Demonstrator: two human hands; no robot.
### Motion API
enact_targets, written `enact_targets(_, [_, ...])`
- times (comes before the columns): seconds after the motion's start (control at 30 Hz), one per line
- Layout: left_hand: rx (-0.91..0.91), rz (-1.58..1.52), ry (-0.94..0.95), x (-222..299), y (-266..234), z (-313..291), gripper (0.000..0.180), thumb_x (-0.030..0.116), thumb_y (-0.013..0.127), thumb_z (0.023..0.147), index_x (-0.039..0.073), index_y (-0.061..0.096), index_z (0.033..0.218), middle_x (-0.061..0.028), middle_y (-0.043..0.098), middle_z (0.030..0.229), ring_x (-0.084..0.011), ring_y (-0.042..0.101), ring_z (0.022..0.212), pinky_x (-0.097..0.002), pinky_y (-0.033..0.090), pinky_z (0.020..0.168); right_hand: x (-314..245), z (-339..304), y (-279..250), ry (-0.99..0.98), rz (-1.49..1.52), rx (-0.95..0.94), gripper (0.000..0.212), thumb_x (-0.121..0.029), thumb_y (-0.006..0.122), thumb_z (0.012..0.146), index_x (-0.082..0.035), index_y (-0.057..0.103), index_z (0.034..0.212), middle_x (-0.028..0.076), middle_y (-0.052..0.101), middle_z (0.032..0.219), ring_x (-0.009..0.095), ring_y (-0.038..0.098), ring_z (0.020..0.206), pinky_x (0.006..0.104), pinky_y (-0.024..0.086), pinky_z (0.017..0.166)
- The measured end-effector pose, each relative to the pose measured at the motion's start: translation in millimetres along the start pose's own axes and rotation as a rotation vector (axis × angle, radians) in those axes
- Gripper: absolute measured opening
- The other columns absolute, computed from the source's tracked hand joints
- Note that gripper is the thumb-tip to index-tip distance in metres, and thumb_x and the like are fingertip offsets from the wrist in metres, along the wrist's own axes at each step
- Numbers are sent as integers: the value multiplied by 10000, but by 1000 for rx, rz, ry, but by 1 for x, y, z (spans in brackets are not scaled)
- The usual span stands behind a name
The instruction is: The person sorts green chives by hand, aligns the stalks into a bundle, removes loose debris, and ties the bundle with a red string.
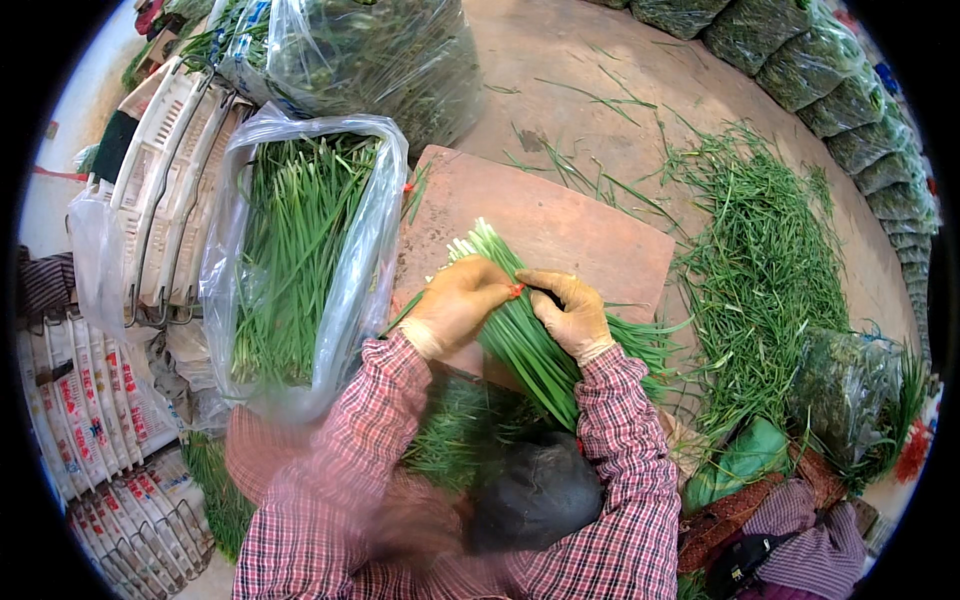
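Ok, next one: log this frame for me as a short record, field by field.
Left hand: left hand at the bundle, seeming to pinch the red tie
Right hand: right hand opposite, fingertips at the same tie; exact grip unclear
Bundle: long green stalks, pale ends pointing up and left
Under the hands: reddish board
Left of board: clear plastic bag, open, holding more stalks
Right of board: loose pile of green leaves
Far left: pale slatted crates
Upper right: row of filled bags

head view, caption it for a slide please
Left hand and right hand at a red tie on a bunch of green stalks
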State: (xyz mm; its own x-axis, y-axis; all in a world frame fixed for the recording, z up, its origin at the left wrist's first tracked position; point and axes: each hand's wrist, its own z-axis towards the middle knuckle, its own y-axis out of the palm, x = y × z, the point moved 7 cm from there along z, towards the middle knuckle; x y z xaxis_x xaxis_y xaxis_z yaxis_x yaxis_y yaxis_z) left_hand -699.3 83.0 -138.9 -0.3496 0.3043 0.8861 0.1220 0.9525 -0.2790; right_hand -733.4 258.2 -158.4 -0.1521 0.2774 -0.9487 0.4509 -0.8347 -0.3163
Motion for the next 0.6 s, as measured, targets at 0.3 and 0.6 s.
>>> enact_targets(0.3, [110,300,-49,7,4,9,313,329,749,878,21,724,932,-143,699,908,-247,670,844,-373,527,782,-9,-2,-2,-27,37,82,374,-106,693,897,-110,695,1272,134,741,1137,246,717,1056,353,549,926])
enact_targets(0.6, [-2,-30,-140,4,1,-1,236,250,737,895,19,722,938,-64,694,856,-137,632,795,-302,517,705,-30,0,-1,-104,-327,115,256,-251,615,941,-164,720,1158,135,730,957,338,706,881,438,564,746])
